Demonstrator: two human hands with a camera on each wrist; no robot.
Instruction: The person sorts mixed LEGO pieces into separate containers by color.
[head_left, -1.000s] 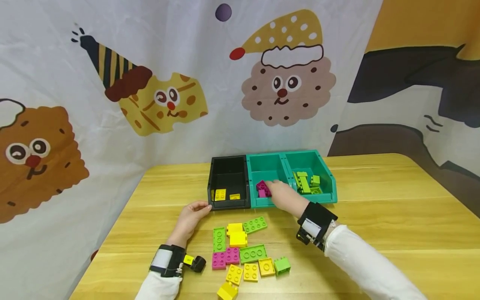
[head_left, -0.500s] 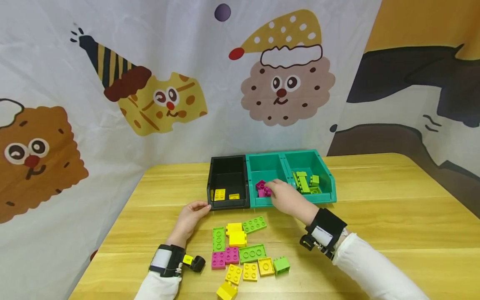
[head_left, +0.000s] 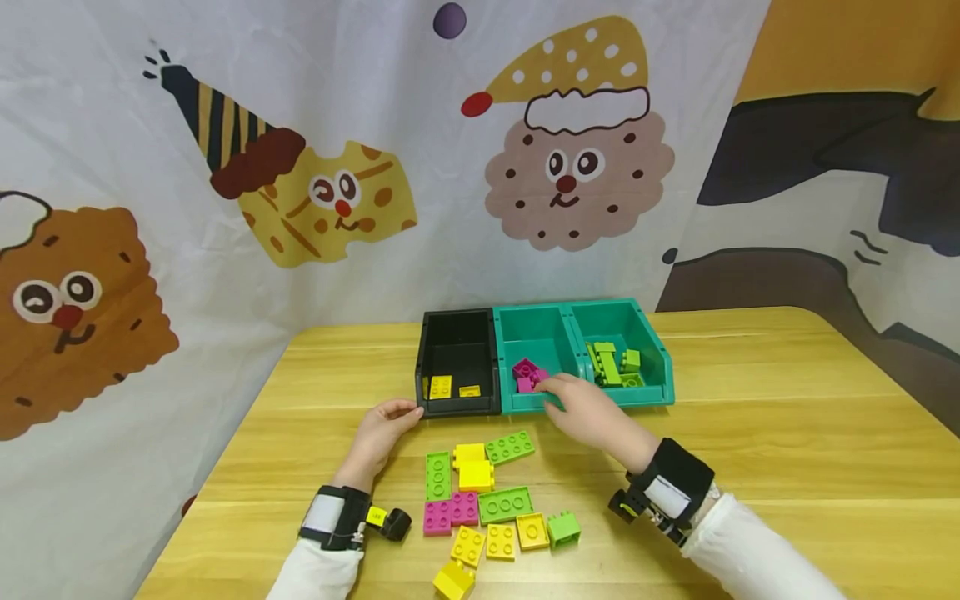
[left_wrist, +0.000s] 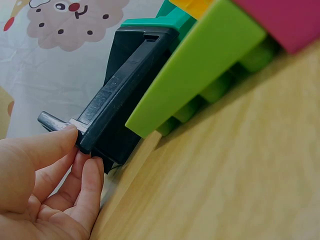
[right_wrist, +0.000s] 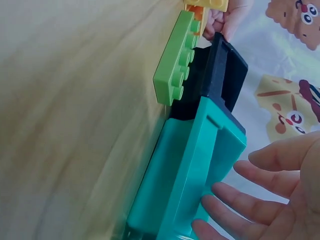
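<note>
My left hand [head_left: 380, 437] pinches the front left corner of a black bin [head_left: 460, 407], thumb on top of the rim and fingers beneath in the left wrist view. Several yellow bricks [head_left: 441, 387] lie inside it. My right hand [head_left: 592, 414] hovers at the front edge of the middle teal bin [head_left: 528, 404], which holds pink bricks [head_left: 525, 385]. Its fingers [right_wrist: 245, 205] are spread, with nothing between them in the right wrist view. In the right teal bin [head_left: 651, 395] lie several green bricks [head_left: 609, 367].
Loose toy bricks are spread on the wooden table [head_left: 787, 433] before the bins: green bricks [head_left: 506, 504], yellow bricks [head_left: 476, 477] and two pink bricks [head_left: 438, 517]. A cloth printed with cartoon food [head_left: 577, 192] hangs behind the table.
My right hand has drawn back from inside the middle teal bin to its front edge, leaving the pink bricks in view there. The left hand stays at the black bin's corner.
</note>
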